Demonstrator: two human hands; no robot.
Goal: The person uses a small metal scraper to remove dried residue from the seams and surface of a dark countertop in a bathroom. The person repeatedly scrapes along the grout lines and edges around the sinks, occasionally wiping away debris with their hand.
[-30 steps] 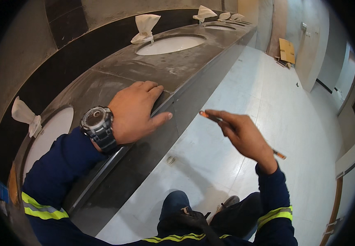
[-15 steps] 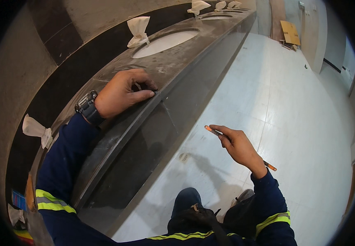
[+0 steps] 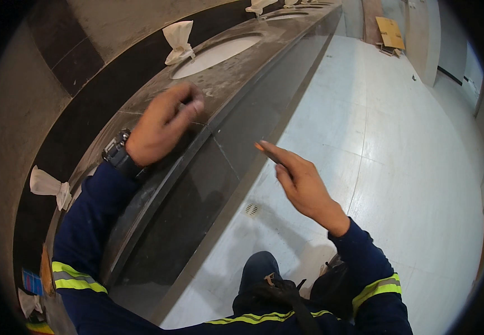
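Note:
My left hand (image 3: 166, 123), with a dark watch at the wrist, hovers just over the dark stone countertop (image 3: 219, 75) near its front edge. Its fingers are curled together and smeared by motion; whatever may be between them is too small to make out. Below it, a thin joint line (image 3: 212, 133) crosses the counter's edge and runs down the dark front panel (image 3: 197, 201). My right hand (image 3: 306, 187) is over the floor, right of the panel. It grips a slim dark stick with an orange tip (image 3: 259, 147); the rest is mostly hidden by the hand.
An oval basin (image 3: 217, 57) is set in the counter, with more farther along. White wrapping covers the taps, one beside this basin (image 3: 179, 42) and another at the left (image 3: 51, 184). A floor drain (image 3: 252, 209) lies near the panel's foot; cardboard (image 3: 390, 33) leans at the far wall.
My left hand has lifted off the counter's edge and moved up and slightly left. My right hand has come left and up, nearer the front panel, still gripping the stick.

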